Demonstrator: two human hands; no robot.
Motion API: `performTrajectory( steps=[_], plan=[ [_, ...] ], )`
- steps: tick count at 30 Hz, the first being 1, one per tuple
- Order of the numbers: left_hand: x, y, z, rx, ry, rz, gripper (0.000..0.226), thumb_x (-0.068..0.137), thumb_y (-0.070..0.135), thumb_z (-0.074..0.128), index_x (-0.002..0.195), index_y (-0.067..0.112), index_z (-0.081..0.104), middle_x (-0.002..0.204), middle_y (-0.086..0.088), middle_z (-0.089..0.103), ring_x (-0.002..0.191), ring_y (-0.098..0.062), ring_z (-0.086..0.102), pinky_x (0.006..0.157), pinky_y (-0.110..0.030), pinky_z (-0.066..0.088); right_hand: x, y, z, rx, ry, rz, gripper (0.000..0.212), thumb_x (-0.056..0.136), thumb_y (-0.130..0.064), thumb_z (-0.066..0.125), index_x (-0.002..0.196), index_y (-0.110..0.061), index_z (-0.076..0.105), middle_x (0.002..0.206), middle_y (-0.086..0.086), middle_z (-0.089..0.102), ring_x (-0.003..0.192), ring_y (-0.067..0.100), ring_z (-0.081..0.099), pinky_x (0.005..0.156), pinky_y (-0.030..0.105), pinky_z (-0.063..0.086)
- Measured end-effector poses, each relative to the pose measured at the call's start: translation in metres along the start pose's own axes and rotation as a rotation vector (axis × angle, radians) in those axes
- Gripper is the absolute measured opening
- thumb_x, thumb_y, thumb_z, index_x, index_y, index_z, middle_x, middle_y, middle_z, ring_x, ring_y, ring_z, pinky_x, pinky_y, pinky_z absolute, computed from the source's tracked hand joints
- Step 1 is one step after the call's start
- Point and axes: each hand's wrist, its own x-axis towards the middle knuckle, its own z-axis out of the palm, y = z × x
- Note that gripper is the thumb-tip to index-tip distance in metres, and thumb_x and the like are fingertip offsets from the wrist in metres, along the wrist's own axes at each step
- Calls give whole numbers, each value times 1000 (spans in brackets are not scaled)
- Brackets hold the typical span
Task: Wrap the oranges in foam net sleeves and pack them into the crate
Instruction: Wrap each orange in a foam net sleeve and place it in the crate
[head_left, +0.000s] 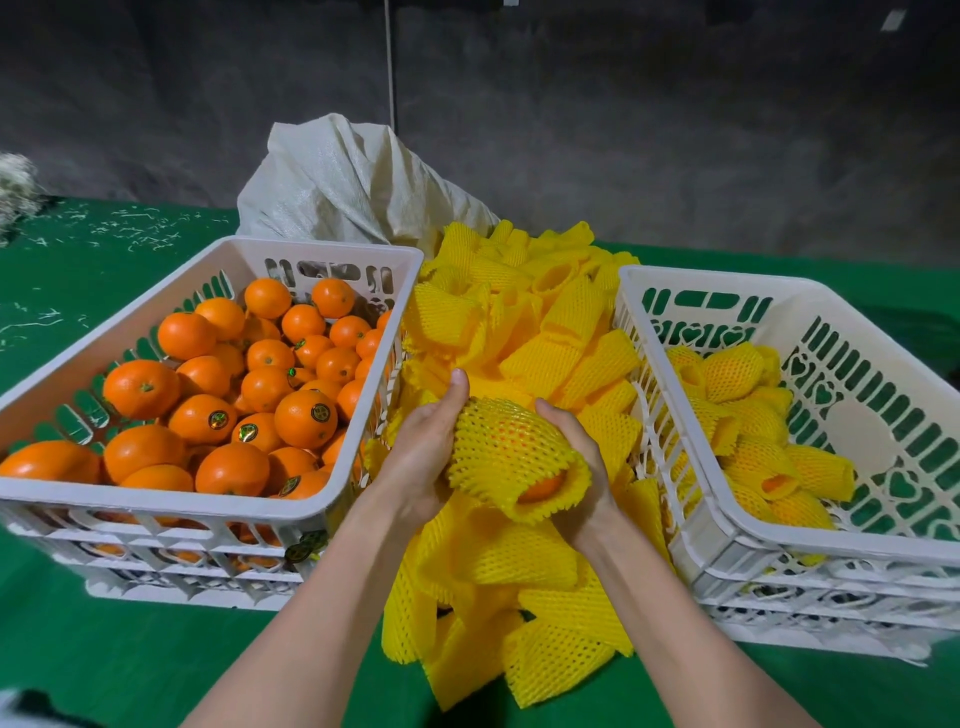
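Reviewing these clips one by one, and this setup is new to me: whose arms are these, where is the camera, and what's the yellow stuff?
No machine: a person works bare-handed, filmed by one camera on their head looking down. The left hand and right hand hold an orange nearly covered by a yellow foam net sleeve. On the green table, the left crate holds bare oranges, the right crate holds wrapped ones, and a pile of empty sleeves lies between them. A white woven sack sits behind.
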Motion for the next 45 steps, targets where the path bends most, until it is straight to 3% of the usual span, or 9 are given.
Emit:
performTrajectory(
  steps=[7, 13, 18, 22, 24, 28, 38, 41, 45],
  plan=[
    [-3, -3, 4, -43, -37, 195, 38, 78, 33, 62, 99, 2, 58, 93, -11, 65, 89, -21, 62, 81, -31, 50, 15, 5, -6, -81, -49, 51, 31, 89, -35, 54, 76, -15, 73, 93, 9, 70, 95, 30, 61, 90, 48, 45],
    [3, -7, 9, -156, 62, 10, 28, 72, 32, 66, 86, 7, 65, 81, -8, 73, 76, -20, 70, 64, -27, 58, 9, 9, 0, 52, -174, 81, 36, 90, -32, 47, 77, -21, 78, 86, 3, 74, 79, 17, 70, 68, 29, 55],
    [1, -10, 11, -87, 78, 6, 33, 70, 35, 66, 85, 5, 68, 75, -7, 73, 68, -17, 70, 57, -23, 56, 7, 8, 3, 73, -226, 48, 32, 70, -35, 54, 89, -15, 71, 84, 5, 73, 77, 17, 68, 71, 31, 53],
    [3, -12, 4, 65, 56, -63, 52, 72, 58, 56, 99, 17, 71, 105, -8, 72, 102, -25, 66, 92, -42, 52, 3, 8, -3, -99, -239, -106, 18, 76, -32, 59, 85, -25, 73, 91, -7, 71, 91, 9, 64, 87, 30, 50],
    [-1, -12, 4, 10, -51, -233, 53, 72, 67, 50, 95, 28, 76, 108, -6, 72, 102, -25, 68, 87, -44, 54, 0, 6, -6, -256, -214, -264, 16, 81, -31, 50, 90, -33, 63, 85, -26, 64, 82, -10, 60, 76, 11, 47],
    [-3, -17, 7, -160, -165, -271, 44, 74, 53, 60, 102, 21, 74, 108, -10, 71, 98, -25, 69, 71, -36, 58, -2, 2, -7, -401, -207, -409, 21, 90, -35, 46, 80, -17, 46, 76, 3, 44, 70, 14, 43, 63, 30, 34],
    [-8, -10, 9, 96, -199, -279, 45, 64, 50, 62, 99, 21, 65, 85, 0, 76, 77, -16, 72, 60, -28, 57, 7, -12, -7, -556, -50, -508, 41, 96, -23, 50, 60, -15, 32, 55, -5, 23, 49, 5, 24, 51, 27, 21],
    [-9, -10, 10, 85, -145, -214, 48, 66, 49, 63, 105, 20, 65, 95, -3, 75, 87, -19, 71, 71, -34, 55, 0, -8, -9, -565, -43, -558, 16, 93, -32, 50, 84, -20, 48, 78, -8, 48, 70, -3, 47, 66, 14, 37],
    [-8, -8, 12, -13, -64, -110, 57, 76, 47, 58, 125, 18, 57, 117, -5, 68, 105, -20, 66, 85, -38, 55, -18, 2, -16, -553, -192, -509, 36, 90, -42, 52, 124, -35, 41, 127, -21, 46, 119, -10, 43, 90, 13, 40]
  ],
)
